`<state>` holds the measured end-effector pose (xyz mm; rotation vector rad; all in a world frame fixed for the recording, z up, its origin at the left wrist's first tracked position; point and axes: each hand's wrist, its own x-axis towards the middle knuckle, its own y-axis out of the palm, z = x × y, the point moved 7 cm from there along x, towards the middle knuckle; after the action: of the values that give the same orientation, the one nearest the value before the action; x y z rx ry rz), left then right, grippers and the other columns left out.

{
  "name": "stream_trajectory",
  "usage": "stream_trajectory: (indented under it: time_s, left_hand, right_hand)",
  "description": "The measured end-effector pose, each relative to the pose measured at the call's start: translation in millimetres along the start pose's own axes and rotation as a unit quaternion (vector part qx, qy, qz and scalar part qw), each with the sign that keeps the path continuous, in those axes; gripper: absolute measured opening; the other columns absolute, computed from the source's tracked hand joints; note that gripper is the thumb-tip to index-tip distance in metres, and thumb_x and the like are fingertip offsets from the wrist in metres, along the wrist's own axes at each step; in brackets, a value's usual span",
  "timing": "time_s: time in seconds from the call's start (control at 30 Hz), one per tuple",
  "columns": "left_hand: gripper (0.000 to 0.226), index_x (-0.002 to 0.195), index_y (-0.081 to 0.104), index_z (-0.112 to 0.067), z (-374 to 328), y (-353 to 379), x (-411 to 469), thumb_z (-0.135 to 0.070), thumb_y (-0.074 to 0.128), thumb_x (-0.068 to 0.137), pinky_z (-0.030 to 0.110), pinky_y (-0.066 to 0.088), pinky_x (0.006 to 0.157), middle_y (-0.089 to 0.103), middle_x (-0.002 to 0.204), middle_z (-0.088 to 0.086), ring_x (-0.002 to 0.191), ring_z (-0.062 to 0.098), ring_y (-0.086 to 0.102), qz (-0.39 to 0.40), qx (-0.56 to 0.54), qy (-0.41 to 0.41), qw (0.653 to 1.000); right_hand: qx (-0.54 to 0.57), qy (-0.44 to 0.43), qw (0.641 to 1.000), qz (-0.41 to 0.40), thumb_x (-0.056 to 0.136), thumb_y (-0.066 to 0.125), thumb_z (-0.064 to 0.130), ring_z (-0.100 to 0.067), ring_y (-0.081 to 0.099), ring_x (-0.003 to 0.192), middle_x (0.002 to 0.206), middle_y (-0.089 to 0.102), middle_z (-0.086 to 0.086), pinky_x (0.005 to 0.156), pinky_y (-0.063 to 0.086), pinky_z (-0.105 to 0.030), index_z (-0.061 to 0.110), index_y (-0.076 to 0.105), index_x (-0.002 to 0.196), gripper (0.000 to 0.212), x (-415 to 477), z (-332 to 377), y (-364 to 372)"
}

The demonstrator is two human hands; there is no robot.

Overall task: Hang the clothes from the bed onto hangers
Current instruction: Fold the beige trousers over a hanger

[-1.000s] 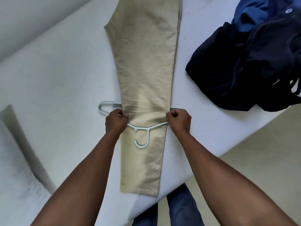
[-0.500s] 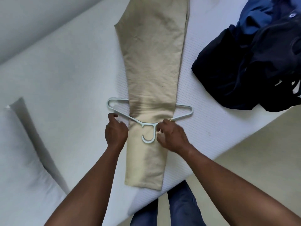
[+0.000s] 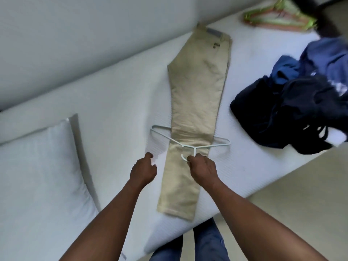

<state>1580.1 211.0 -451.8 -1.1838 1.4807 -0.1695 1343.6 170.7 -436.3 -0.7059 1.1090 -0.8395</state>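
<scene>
The right hand's fingers (image 3: 192, 159) are curled tight around the hook of a white hanger (image 3: 194, 150), pinching it just above the cloth. The right hand (image 3: 203, 170) sits over the lower leg of the khaki trousers (image 3: 197, 91). The left hand's fingers (image 3: 149, 155) are loosely bent and hold nothing; the left hand (image 3: 144, 171) hovers just beside the trousers' left edge.

The trousers lie folded lengthwise on the white bed (image 3: 122, 110), waistband at the far end, cuffs near the bed's edge. The hanger's sloped arms cross on top of the trousers; its bottom bar is hidden under them.

A white pillow (image 3: 37, 166) lies to the left. A heap of dark and blue clothes (image 3: 291, 110) lies to the right, with coloured hangers (image 3: 278, 17) beyond.
</scene>
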Motion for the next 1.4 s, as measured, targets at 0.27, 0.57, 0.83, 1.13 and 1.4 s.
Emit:
stream_trajectory:
  time_s: [0.27,0.57,0.83,1.13,1.4]
  left_hand:
    - [0.035,0.134,0.055,-0.020,-70.2,-156.5,-69.0,-0.026,0.050,0.099,0.033,0.048,0.084,0.065,0.122,0.004,0.109,0.026,0.061,-0.083,0.089,0.128,0.984]
    - [0.028,0.118,0.069,-0.021,-216.4,-349.7,-180.4,-0.022,0.055,0.094,0.033,0.050,0.085,0.069,0.116,0.005,0.108,0.028,0.065,-0.267,0.076,0.249,0.928]
    - [0.021,0.096,0.075,-0.013,-373.4,-442.6,-354.7,-0.028,0.060,0.095,0.043,0.050,0.081,0.071,0.095,0.015,0.098,0.039,0.061,-0.425,0.095,0.463,0.772]
    - [0.023,0.091,0.069,-0.028,-475.3,-365.6,-528.1,-0.051,0.072,0.089,0.030,0.052,0.076,0.073,0.080,-0.007,0.081,0.016,0.069,-0.205,0.041,0.587,0.782]
    - [0.026,0.066,0.071,-0.011,-526.4,-239.1,-686.9,-0.016,0.075,0.092,0.025,0.040,0.059,0.068,0.060,0.001,0.054,0.006,0.051,-0.113,-0.090,0.677,0.722]
  right_hand:
    - [-0.012,0.020,0.988,-0.154,0.101,0.051,0.021,-0.023,0.063,0.091,0.094,0.065,0.003,0.068,0.037,-0.027,0.025,0.066,0.098,0.015,-26.7,45.3,-208.6]
    - [-0.060,0.041,0.952,-0.296,0.092,0.055,0.014,-0.025,0.069,0.100,0.103,0.072,0.001,0.069,0.039,-0.029,0.027,0.067,0.093,0.018,-128.0,81.1,-467.3]
    - [-0.080,0.032,0.911,-0.404,0.096,0.064,0.023,-0.012,0.064,0.085,0.096,0.074,0.013,0.070,0.038,-0.025,0.031,0.078,0.094,0.016,-278.1,88.8,-628.5]
    - [-0.076,0.021,0.890,-0.449,0.092,0.067,0.029,-0.023,0.064,0.092,0.088,0.064,0.007,0.071,0.042,-0.031,0.029,0.073,0.093,0.006,-469.6,47.3,-681.3]
    - [0.070,0.021,0.827,-0.557,0.095,0.074,0.038,-0.015,0.068,0.081,0.084,0.074,0.005,0.073,0.051,-0.030,0.025,0.074,0.085,0.016,-701.5,-52.3,-652.1]
